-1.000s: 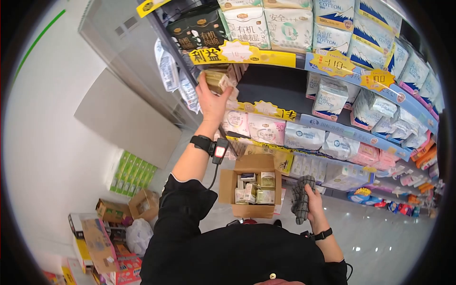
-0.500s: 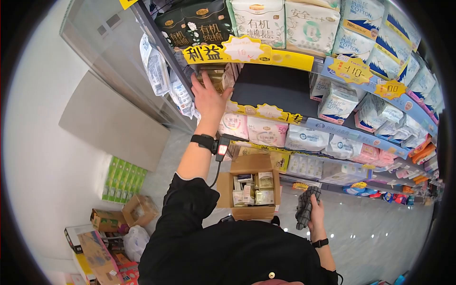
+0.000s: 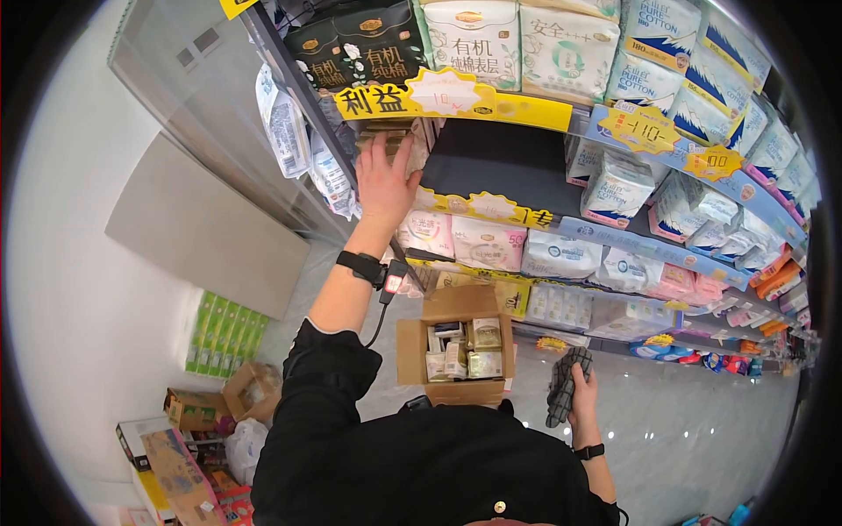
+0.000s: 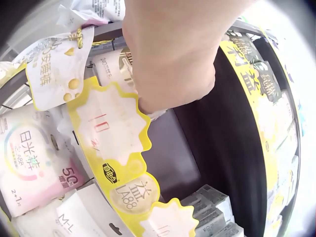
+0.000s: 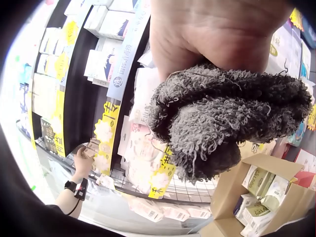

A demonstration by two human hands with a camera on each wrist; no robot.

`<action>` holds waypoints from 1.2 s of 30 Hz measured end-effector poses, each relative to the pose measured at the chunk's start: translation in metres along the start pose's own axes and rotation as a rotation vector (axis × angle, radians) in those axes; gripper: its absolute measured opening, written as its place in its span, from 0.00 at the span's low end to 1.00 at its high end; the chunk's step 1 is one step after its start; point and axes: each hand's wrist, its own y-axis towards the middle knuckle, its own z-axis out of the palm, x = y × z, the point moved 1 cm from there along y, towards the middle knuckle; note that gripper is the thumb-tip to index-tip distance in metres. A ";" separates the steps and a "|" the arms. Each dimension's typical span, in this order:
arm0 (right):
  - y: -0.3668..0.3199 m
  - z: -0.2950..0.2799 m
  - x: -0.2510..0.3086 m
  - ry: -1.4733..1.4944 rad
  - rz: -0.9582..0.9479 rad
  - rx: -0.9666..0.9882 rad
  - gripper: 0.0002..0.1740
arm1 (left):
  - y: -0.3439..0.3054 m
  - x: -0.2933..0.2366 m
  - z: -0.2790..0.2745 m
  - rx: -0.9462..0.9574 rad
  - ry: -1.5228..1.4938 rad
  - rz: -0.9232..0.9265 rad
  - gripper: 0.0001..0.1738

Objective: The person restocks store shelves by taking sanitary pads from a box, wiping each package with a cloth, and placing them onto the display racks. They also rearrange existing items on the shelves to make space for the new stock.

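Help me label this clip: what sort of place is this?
Most likely a shop aisle: tiered shelves of packaged goods, yellow price tags on shelf edges, and an open carton of small boxes.

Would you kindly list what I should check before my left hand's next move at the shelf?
1. Left hand flat against the small tan packs: ok.
2. Packs fully behind the yellow price strip: cannot tell.
3. Right hand grip on the grey terry cloth: ok.
4. Open cardboard box below holds more stock: ok.
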 end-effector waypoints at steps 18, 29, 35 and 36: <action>0.005 -0.030 0.005 -0.151 -0.022 0.004 0.11 | -0.042 0.037 0.026 0.231 -0.385 -0.368 0.13; -0.006 -0.033 -0.010 -0.221 0.005 0.031 0.13 | -0.018 0.032 0.034 0.151 -0.541 -0.431 0.08; -0.006 -0.039 -0.017 -0.214 -0.022 0.026 0.14 | -0.022 0.030 0.030 0.182 -0.480 -0.450 0.08; -0.007 -0.041 -0.016 -0.214 -0.020 0.023 0.14 | -0.023 0.029 0.027 0.185 -0.482 -0.450 0.08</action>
